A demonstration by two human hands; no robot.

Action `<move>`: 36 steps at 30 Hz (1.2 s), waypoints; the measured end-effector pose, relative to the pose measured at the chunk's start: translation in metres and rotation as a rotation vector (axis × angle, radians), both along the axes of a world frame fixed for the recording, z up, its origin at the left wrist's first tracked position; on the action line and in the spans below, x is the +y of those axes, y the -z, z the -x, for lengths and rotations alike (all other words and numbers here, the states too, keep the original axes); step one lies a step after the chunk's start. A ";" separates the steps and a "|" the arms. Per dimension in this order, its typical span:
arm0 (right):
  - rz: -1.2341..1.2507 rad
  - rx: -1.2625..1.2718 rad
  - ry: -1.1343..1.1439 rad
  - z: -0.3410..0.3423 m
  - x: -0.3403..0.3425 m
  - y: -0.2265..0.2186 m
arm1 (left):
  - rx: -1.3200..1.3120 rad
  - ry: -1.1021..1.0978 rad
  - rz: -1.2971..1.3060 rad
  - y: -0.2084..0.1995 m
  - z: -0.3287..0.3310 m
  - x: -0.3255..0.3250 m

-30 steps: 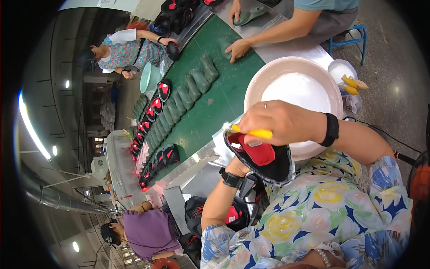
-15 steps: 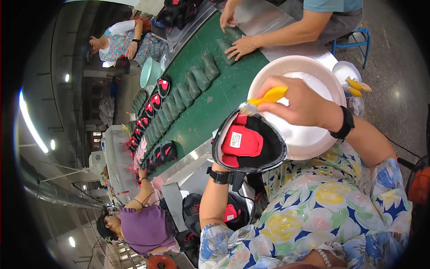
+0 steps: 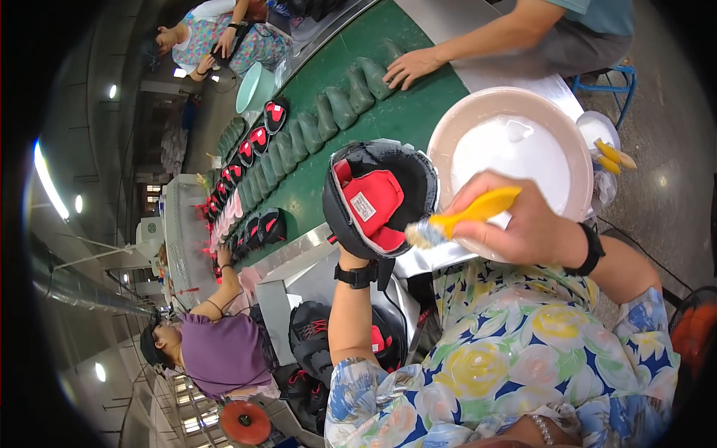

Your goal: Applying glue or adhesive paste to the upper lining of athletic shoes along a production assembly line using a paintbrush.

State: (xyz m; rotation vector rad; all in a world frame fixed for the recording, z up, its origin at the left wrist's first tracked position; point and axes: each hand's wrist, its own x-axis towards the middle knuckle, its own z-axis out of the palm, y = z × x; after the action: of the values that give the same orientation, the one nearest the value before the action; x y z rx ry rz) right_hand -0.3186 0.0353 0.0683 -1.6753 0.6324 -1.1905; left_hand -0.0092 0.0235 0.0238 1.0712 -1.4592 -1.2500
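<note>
My left hand [image 3: 353, 260] holds a black shoe upper [image 3: 336, 213] from beneath, its fingers mostly hidden behind it. The upper's opening faces me, showing a red lining with a white label. In my right hand [image 3: 526, 216] is a yellow-handled brush [image 3: 478, 209]. Its pale bristles point left, by the upper's lower right edge; I cannot tell whether they touch it. Just beyond my right hand stands a beige basin [image 3: 579, 134] of white liquid.
Green shoe lasts [image 3: 326, 117] and black-red uppers [image 3: 258, 140] line a green belt [image 3: 399, 123]. A co-worker's hand [image 3: 413, 67] touches the lasts at the far end. Spare brushes [image 3: 612, 154] rest in a small tub at right. Shoes [image 3: 310, 328] lie left of my lap.
My left hand has moved the upper leftward and turned it. The brush has gone from its far edge to its lower right edge. The co-worker's visible hand has shifted slightly along the belt.
</note>
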 end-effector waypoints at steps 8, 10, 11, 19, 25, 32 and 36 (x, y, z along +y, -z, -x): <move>-0.035 0.221 0.140 0.003 -0.041 0.017 | 0.016 -0.496 0.016 0.061 -0.124 -0.005; -0.160 0.192 0.177 0.011 -0.048 0.021 | 0.106 -0.599 -0.037 0.074 -0.181 -0.004; -0.254 0.144 0.183 0.015 -0.050 0.023 | 0.108 -0.610 0.014 0.081 -0.209 -0.006; -0.453 0.340 0.299 0.008 -0.068 0.038 | 0.434 -1.078 -0.120 0.160 -0.404 -0.050; -0.391 0.447 0.218 -0.012 -0.081 0.043 | -0.207 -1.339 -0.283 0.150 -0.466 -0.010; -0.357 0.468 0.113 0.002 -0.087 0.051 | -1.212 -0.555 -0.753 0.048 -0.406 0.145; -0.345 0.461 0.085 0.013 -0.067 0.052 | -1.540 -0.524 -1.102 0.046 -0.336 0.204</move>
State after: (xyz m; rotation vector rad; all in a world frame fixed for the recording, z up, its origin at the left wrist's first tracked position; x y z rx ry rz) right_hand -0.3318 -0.0317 0.0164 -1.6388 1.1340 -0.6954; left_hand 0.3272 0.2272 -0.0226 3.3692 -1.0730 -0.6383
